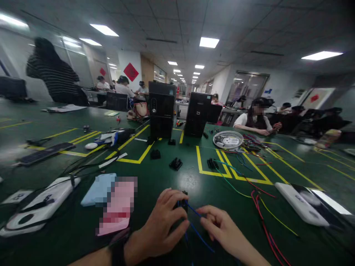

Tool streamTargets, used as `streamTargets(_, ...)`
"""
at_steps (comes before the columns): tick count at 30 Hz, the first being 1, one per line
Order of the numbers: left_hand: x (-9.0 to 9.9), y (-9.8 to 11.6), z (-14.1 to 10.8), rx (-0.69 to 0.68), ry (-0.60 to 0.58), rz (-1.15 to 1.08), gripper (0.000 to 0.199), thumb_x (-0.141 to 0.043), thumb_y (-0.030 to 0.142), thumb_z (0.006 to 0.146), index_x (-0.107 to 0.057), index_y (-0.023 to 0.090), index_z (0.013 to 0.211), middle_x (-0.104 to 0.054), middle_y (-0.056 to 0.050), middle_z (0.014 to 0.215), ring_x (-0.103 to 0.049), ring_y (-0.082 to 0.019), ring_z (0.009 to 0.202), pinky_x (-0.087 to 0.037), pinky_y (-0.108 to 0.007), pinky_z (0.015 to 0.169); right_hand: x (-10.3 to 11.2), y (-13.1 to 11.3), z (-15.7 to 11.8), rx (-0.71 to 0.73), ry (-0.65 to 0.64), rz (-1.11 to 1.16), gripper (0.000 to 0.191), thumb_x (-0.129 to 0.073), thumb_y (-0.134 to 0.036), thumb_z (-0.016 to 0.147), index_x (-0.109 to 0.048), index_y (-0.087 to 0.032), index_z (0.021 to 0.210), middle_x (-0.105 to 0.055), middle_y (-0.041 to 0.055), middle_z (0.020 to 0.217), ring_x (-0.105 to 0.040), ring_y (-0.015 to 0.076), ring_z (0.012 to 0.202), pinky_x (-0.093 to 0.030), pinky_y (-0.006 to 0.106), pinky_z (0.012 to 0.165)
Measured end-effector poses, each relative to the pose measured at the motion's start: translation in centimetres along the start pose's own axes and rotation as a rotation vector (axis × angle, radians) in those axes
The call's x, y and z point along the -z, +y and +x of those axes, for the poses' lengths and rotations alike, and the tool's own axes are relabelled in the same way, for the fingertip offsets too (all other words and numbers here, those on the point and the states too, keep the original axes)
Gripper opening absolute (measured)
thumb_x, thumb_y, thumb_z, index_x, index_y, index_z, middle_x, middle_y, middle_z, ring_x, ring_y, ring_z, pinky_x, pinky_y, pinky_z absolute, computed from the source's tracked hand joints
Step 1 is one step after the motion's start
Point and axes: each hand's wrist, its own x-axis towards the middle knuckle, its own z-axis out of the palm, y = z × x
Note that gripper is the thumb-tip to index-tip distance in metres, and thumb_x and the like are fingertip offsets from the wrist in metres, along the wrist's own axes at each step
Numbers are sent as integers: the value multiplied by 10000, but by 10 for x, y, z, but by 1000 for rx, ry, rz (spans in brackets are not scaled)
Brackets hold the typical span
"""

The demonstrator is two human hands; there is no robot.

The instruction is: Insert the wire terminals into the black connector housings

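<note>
My left hand [168,220], with a black band at the wrist, is closed around a small black connector [183,203] near the front of the green table. Its fingers cover much of that piece. A blue wire [194,210] runs from the connector to my right hand [217,223], whose thumb and forefinger pinch it. Another length of blue wire [202,238] trails down between the two hands. Beyond them lie loose black connectors [175,163], and one more black connector [212,163] has green and blue wires leading from it.
Two black computer towers [162,111] stand at the back. A white round basket [227,140] sits by tangled wires. Red wires [263,221] and a white device [301,203] lie right; a pink item [118,207] and white power strip [41,207] lie left. A person [256,120] sits across.
</note>
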Motion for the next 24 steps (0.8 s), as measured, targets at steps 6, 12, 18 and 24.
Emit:
streamTargets(6,-30,-16,-7,210,138,-38,395,-513,202,871,-409,227,1251,-350,-120,1414,-296,-281,1336,-306,-520,1073,-4,0,-5,-35,-31,24,346,-554,-418,864,-620,-130,1044,-437,-85,529,-427,92,462,-315,222,491)
streamTargets(12,-36,-18,-14,321,60,-63,608,-438,230,914,-108,255,1425,-232,-127,1507,-180,-280,1405,-168,-609,1112,-6,-4,-4,-35,-4,46,359,-548,-395,862,-583,-131,1102,-425,-93,536,-433,98,467,-318,228,497)
streamTargets(18,-35,-28,-15,443,29,-151,496,-358,272,946,-199,268,1416,-326,-85,1473,-270,-261,1370,-183,-589,1110,-4,-1,2,-41,130,40,402,-531,-435,861,-599,-111,1090,-415,-90,512,-410,103,469,-330,243,515)
streamTargets(24,-39,-40,-14,375,67,-120,561,-437,118,799,-353,243,1339,-477,-76,1338,-394,-269,1269,-241,-567,1078,0,-1,0,-47,124,84,424,-547,-453,859,-608,-100,1087,-441,-82,509,-397,93,461,-323,235,505)
